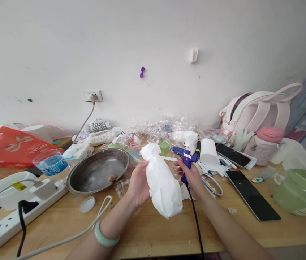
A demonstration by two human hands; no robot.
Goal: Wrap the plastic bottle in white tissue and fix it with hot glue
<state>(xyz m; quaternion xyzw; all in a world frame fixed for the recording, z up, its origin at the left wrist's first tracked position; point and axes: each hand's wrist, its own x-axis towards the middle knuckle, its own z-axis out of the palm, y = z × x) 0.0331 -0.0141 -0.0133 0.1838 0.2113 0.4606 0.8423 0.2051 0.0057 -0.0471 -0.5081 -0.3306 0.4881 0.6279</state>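
Observation:
In my left hand [138, 183] is a bottle-shaped bundle wrapped in white paper [164, 184], held tilted above the table with its narrow neck pointing away from me. The fingers behind the bundle are hidden. My right hand [192, 177] grips a blue glue gun [187, 157] by its handle; a small red light glows on its side. The nozzle points left, close to the bundle's neck; I cannot tell whether they touch. From the handle a black cord [194, 216] runs down over the table's front edge.
A metal basin [74, 177] and a white power strip [6, 224] lie left. Clear plastic bottles [155, 128] crowd the wall. Rightward are a tissue roll [208, 151], phones [253, 196], a green container [295, 195], a pink-lidded bottle [263, 146] and a backpack [255, 108].

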